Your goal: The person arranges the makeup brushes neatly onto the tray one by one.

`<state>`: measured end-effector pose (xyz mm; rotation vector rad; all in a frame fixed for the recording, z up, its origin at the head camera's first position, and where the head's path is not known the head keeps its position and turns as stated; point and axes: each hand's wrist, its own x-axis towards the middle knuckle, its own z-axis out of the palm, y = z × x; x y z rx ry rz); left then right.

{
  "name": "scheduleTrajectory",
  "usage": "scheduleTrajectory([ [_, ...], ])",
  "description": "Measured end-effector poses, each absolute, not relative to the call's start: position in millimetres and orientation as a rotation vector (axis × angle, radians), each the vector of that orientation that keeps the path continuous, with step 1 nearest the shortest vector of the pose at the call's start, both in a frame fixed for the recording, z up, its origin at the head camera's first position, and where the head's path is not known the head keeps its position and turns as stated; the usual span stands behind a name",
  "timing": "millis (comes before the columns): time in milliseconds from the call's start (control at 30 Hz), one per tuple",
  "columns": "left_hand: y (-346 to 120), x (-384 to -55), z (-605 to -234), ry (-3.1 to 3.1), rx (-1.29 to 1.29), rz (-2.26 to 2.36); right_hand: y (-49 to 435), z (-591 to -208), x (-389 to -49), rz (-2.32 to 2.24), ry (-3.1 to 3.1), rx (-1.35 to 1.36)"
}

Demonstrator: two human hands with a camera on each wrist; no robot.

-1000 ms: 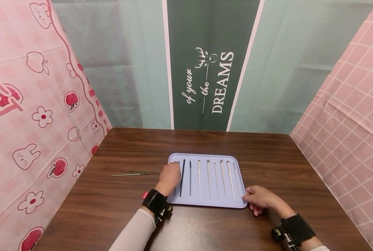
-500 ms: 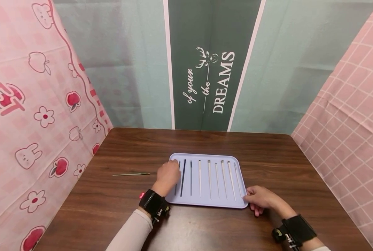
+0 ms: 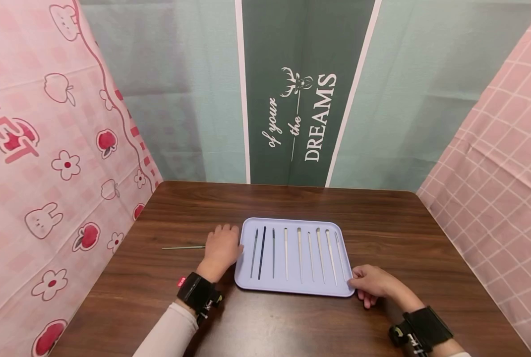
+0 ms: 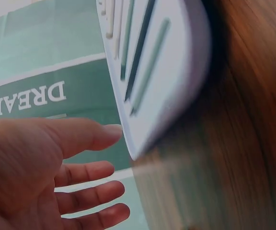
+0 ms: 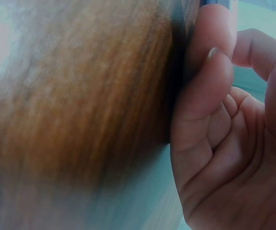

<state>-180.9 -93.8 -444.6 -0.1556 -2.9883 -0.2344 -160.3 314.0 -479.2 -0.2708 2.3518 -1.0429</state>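
My left hand [image 3: 222,249] is over the table just left of a lilac tray [image 3: 294,292], its fingers loose and holding nothing. In the left wrist view, its thumb is out near the tray's corner and the other fingers are spread. A thin green brush [image 3: 182,248] lies crosswise on the table, its right end hidden under this hand. My right hand [image 3: 370,281] pinches the tray's near right corner. Inside the tray, several slim brushes lie in a row: dark ones such as the navy brush [image 3: 262,254] at left, pale-handled ones such as the cream brush [image 3: 300,255] at right.
The dark wooden table [image 3: 292,327] ends at a green-and-teal curtain [image 3: 287,99]. A pink printed cloth [image 3: 69,198] hangs on the left and a pink checked cloth [image 3: 501,173] on the right.
My left hand has left the leftmost dark brush, which lies in the tray, and moved left off the tray towards the green brush, its fingers loosening. My right hand has stayed at the corner.
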Motion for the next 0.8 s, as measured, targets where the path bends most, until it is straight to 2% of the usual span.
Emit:
scheduleTrajectory([
  [433, -158.0, -172.8, -450.2, -3.059, -0.079, -0.24, 314.9, -478.9, -161.3, -1.037, 2.345, -0.281],
  [800, -188.6, -167.1, -455.5, -3.084, -0.068, -0.242, 314.2, -477.8, -161.7, -1.035, 2.338, -0.277],
])
